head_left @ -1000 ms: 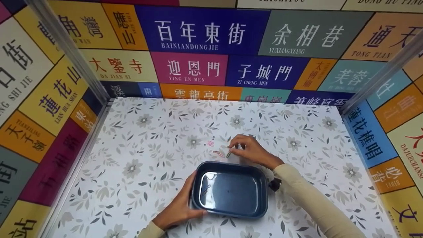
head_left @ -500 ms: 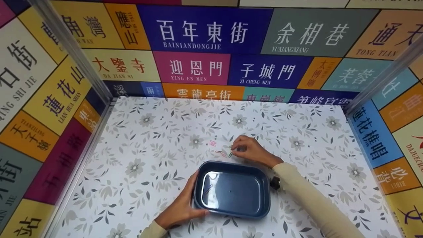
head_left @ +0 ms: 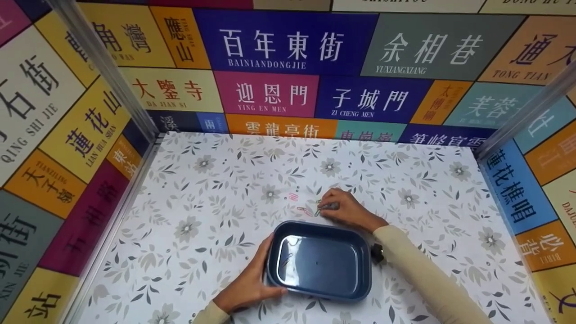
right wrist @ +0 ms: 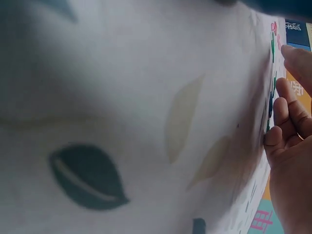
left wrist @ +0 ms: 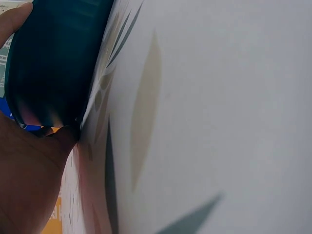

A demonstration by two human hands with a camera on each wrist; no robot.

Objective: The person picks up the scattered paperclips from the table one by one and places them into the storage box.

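Under the right hand (head_left: pixel 346 208) the green paper clips (head_left: pixel 320 208) are too small to count, and whether the fingertips pinch one cannot be told. The left hand (head_left: pixel 248 284) hides the blue tray's (head_left: pixel 355 288) near-left corner. Both wrist views are blurred.

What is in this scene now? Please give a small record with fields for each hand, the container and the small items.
left hand: the left hand holds the near left side of the blue tray
right hand: the right hand has its fingertips on the paper clips, just beyond the tray
tray contents: one paper clip in the tray, near its left wall
other loose item: a pink clip lies apart, to the left
surface: the floral table cover
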